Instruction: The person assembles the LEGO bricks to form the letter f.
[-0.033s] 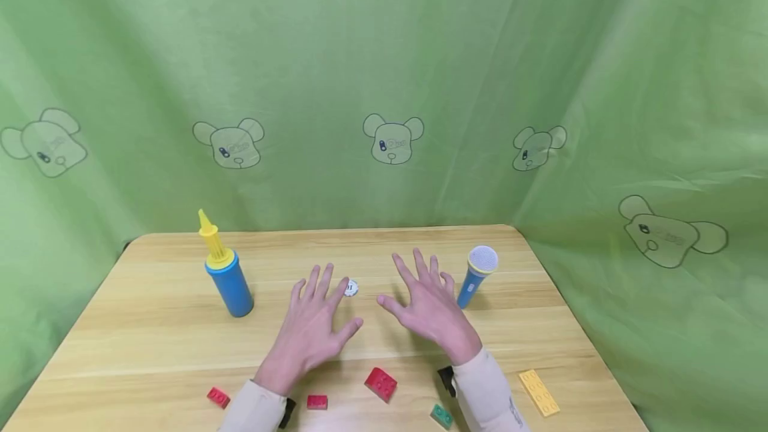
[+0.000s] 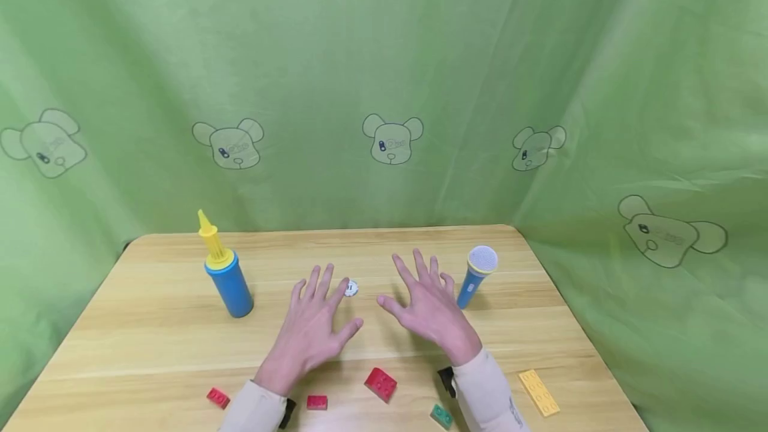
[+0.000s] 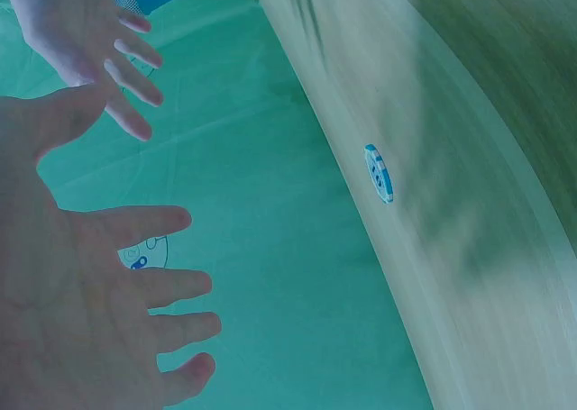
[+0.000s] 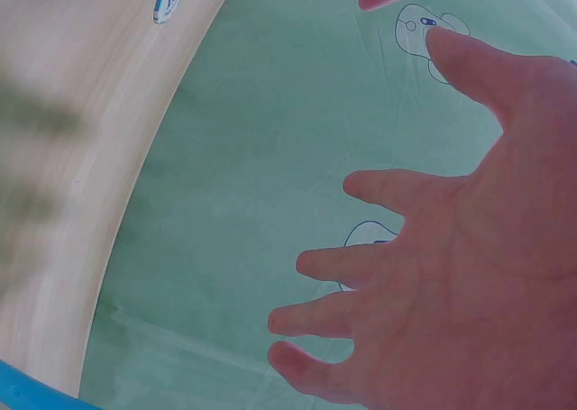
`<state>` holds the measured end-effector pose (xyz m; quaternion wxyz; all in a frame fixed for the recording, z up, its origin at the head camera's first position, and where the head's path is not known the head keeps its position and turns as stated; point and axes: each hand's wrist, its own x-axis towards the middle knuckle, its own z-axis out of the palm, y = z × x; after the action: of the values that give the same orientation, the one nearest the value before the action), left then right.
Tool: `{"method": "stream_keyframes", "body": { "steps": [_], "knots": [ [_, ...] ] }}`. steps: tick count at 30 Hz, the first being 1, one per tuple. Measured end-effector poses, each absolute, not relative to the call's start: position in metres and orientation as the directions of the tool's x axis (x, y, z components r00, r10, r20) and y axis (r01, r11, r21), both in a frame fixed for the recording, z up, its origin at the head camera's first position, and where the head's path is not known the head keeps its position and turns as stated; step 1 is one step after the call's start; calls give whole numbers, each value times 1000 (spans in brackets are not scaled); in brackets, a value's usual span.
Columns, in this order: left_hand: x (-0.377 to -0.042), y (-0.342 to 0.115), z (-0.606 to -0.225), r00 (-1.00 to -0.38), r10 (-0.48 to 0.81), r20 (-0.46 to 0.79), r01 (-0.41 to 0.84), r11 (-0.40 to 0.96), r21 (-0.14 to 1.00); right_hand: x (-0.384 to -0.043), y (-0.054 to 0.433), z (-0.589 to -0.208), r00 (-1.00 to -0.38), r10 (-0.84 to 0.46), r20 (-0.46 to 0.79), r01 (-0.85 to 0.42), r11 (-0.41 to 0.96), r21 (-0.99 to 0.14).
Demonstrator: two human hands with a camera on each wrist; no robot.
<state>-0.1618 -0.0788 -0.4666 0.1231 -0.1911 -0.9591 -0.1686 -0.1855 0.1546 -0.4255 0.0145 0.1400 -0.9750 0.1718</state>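
Note:
My left hand (image 2: 310,327) hovers over the middle of the table with its fingers spread, palm down and holding nothing. Just past its index fingertip lies a small round white poker chip (image 2: 351,288), which the left wrist view shows flat on the wood, apart from the hand. To the right, my right hand (image 2: 430,307) is also raised with spread fingers and has nothing in it. A blue toy microphone (image 2: 474,279) with a pale mesh head stands beside its little finger. On the left stands a blue hand pump (image 2: 231,282) with a yellow nozzle.
Along the near side of the wooden table (image 2: 150,352) lie a small red brick (image 2: 219,398), another red brick (image 2: 317,403), a larger red brick (image 2: 381,385), a green brick (image 2: 441,416) and a long yellow brick (image 2: 539,393). A green curtain (image 2: 312,52) hangs behind and beside the table.

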Motion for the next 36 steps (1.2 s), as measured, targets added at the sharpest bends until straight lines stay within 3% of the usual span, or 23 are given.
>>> {"method": "stream_keyframes", "body": {
  "steps": [22,29,36],
  "knots": [
    [-160,-85,-464,-881,323,346,414,880,234,-187,153,-423,-955,-284,85,-296,896,-331],
    [-146,-93,-465,-909,314,274,389,874,290,-184,153,-424,-950,-303,72,-308,887,-343],
    [-129,-115,-459,-929,264,258,346,868,357,-179,153,-416,-953,-298,62,-295,854,-428]
  ]
}}
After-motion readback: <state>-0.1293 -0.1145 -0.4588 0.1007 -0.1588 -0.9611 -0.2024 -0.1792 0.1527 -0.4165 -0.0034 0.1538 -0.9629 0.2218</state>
